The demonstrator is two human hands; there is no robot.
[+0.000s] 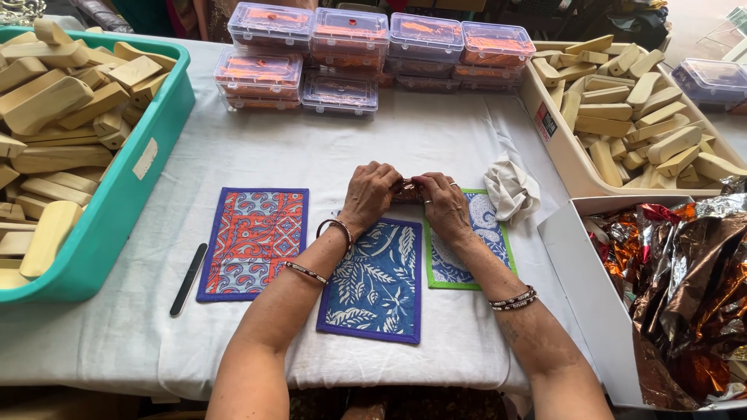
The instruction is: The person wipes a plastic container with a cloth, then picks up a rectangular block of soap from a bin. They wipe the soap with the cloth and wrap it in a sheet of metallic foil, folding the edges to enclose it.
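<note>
At the centre of the worktop, above the blue leaf-print mat, the left hand and right hand meet, both grips closed on a small foil-wrapped piece. A crumpled white cloth lies just beside the right hand.

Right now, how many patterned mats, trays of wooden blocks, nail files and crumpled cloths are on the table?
Patterned mats: 3, orange, dark blue, green-edged
Trays of wooden blocks: 2, teal tray, cream tray
Nail file: 1
Crumpled cloth: 1
Total: 7
</note>
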